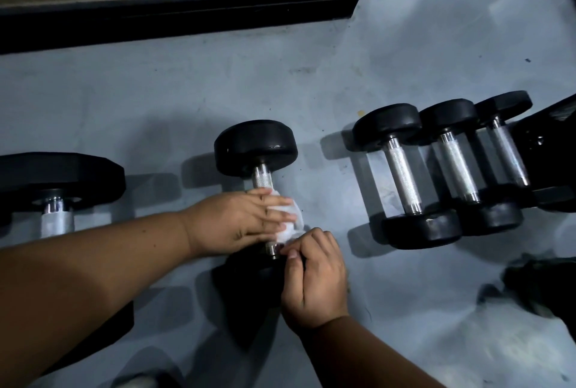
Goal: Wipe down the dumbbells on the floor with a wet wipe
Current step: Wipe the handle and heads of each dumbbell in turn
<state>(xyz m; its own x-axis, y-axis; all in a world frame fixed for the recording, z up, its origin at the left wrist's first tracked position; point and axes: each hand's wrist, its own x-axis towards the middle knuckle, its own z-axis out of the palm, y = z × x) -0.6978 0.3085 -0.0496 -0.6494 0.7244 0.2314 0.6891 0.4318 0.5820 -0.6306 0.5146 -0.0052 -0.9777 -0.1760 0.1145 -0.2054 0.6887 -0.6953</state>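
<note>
A black dumbbell (pixel 256 147) with a knurled steel handle lies on the grey floor at the centre. A white wet wipe (pixel 291 221) is wrapped around the lower part of its handle. My left hand (pixel 240 222) lies over the handle with straight fingers pressing the wipe. My right hand (pixel 313 278) pinches the wipe's lower end by the near weight head, which my hands mostly hide. A larger dumbbell (pixel 56 182) lies at the left. Three smaller dumbbells (pixel 405 175) lie side by side at the right.
A dark skirting board (pixel 187 13) under a wooden wall panel runs along the back. A black frame part (pixel 548 132) sits beyond the row at the far right. A dark blurred object (pixel 539 284) lies at the right edge.
</note>
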